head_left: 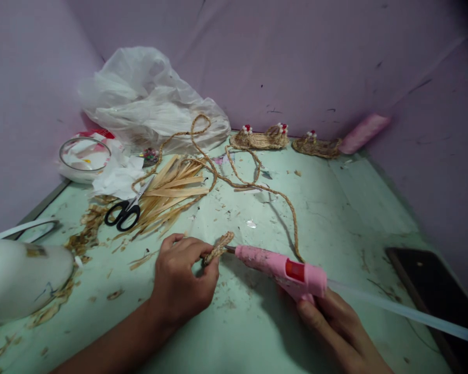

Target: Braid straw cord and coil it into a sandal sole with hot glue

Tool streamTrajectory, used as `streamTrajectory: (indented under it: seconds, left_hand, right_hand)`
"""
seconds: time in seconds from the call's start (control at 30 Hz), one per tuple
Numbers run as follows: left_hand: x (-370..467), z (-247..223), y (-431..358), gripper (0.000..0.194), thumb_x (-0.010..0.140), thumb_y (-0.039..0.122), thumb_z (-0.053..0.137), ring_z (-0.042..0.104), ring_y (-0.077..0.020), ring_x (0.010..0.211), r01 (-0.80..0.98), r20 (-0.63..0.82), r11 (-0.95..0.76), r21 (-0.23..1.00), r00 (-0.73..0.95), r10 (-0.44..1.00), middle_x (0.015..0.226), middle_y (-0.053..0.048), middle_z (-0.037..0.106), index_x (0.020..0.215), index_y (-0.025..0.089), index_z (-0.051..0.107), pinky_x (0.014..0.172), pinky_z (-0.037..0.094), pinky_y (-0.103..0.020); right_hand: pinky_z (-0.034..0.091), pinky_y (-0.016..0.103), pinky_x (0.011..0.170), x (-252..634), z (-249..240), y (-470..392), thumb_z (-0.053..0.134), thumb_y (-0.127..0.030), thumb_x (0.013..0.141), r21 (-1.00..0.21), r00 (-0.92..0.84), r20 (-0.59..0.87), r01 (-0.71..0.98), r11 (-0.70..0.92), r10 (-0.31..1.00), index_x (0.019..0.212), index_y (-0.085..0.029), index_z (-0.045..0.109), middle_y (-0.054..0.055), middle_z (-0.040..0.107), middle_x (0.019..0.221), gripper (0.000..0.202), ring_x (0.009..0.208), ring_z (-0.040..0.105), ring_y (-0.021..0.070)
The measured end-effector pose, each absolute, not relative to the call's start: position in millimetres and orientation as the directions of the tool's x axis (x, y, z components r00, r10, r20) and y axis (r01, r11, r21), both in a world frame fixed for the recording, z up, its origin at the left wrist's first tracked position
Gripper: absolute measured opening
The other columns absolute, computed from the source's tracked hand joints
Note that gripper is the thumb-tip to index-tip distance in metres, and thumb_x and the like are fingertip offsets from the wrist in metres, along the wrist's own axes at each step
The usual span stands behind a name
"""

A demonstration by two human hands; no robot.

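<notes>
Between the thumb and fingers of my left hand (183, 278) is a small piece of coiled braided straw cord (220, 244), held upright off the table. My right hand (331, 322) grips a pink glue gun (273, 265) by its handle. The gun's metal tip meets the side of the braided piece, or nearly so; I cannot tell whether they touch. A long clear glue stick (405, 311) sticks out of the gun's back end. Beyond the gun, a long braided cord (273, 191) winds across the table.
Black-handled scissors (128, 210) lie on straw strips (171, 192). Behind are a plastic bag (152, 98), a glass bowl (85, 156), small woven slippers with beads (259, 139) and a pink roll (364, 134). A white container (23, 280) is left, a phone (432, 296) right.
</notes>
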State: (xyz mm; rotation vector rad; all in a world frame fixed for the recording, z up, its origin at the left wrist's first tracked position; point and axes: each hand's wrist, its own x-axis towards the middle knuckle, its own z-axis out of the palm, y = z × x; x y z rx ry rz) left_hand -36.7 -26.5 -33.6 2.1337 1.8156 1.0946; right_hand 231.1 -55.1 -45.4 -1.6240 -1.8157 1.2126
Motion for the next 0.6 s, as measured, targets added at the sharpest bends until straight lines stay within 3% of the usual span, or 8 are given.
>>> streamTrajectory:
  seconds: [0.23,0.4,0.6]
  left_hand:
    - [-37,-33,-26,0.004,0.071,0.015,0.06,0.06,-0.0149,0.058,0.801,0.434,-0.269,0.535,0.012,0.901,0.063,0.001,0.065,0.071,0.018,0.063,0.08,0.041,-0.041]
    - [-37,-34,-27,0.003,0.071,0.016,0.06,0.058,-0.0147,0.057,0.802,0.42,-0.254,0.54,0.004,0.908,0.063,0.001,0.065,0.071,0.018,0.063,0.081,0.041,-0.042]
    - [-37,-34,-27,0.003,0.072,0.016,0.061,0.059,-0.0151,0.059,0.803,0.418,-0.249,0.541,0.0,0.909,0.064,0.001,0.066,0.071,0.018,0.063,0.081,0.041,-0.042]
  right_hand:
    - [0.057,0.034,0.069,221,-37,-52,0.056,-0.044,0.082,-0.852,-0.208,-0.166,0.523,-0.034,0.964,0.106,-0.027,0.07,0.006,0.073,0.097,0.033,0.082,0.067,0.026]
    - [0.054,0.033,0.076,211,-30,-52,0.055,-0.045,0.082,-0.875,-0.064,-0.104,0.481,-0.061,0.992,0.102,-0.026,0.07,0.005,0.072,0.092,0.031,0.084,0.065,0.0244]
    - [0.051,0.037,0.08,211,-34,-56,0.055,-0.048,0.081,-0.875,-0.048,-0.12,0.477,-0.083,0.992,0.107,-0.026,0.067,0.006,0.07,0.097,0.036,0.088,0.062,0.0264]
